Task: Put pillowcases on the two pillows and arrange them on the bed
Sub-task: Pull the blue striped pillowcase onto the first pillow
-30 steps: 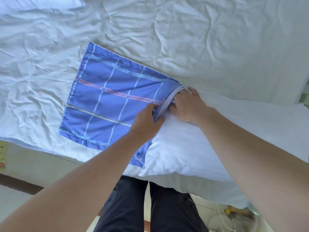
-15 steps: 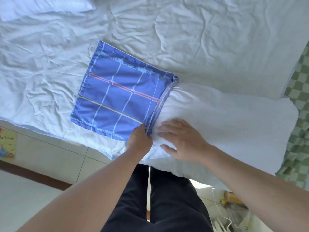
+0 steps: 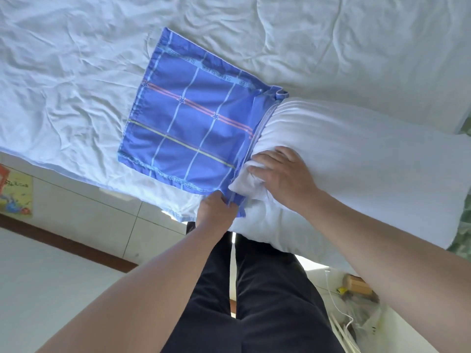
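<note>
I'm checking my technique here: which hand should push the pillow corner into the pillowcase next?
Probably the right hand: it already grips the pillow corner at the opening, while the left hand pinches the pillowcase edge.

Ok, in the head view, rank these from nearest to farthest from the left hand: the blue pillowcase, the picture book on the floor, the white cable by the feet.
1. Blue pillowcase: the left hand grips its open edge.
2. White cable: lower right, on the floor.
3. Picture book: far left edge, on the floor.
</note>
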